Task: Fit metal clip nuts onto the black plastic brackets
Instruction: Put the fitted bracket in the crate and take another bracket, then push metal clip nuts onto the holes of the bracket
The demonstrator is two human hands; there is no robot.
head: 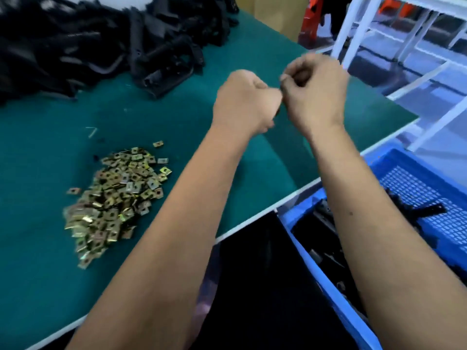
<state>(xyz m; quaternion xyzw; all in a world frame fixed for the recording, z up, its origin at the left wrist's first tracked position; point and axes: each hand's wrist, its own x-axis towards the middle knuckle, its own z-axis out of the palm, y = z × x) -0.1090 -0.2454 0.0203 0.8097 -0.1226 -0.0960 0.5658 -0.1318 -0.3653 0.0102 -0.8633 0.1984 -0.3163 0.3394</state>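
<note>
Both hands are raised above the green table, fists close together and touching near the knuckles. The left hand is curled tight, and the right hand is curled too, its fingers bent inward toward the left. Something small and dark shows in the narrow gap between them (a sliver only, too blurred to name), so I cannot tell for certain what either hand holds, though both look closed around whatever sits there. On the table to the left, near the front edge, lies a heap of brass-coloured clip nuts, with a few strays just beside the pile. At the far left corner of the table is a big jumble of black brackets, piled well apart from the nuts. To the right, off the table's edge and below the right forearm, stands a blue crate with a mesh wall, and some black parts lie inside it. Beyond the table, at the upper right, are the white bars of a frame and an orange-red stool behind it.
</note>
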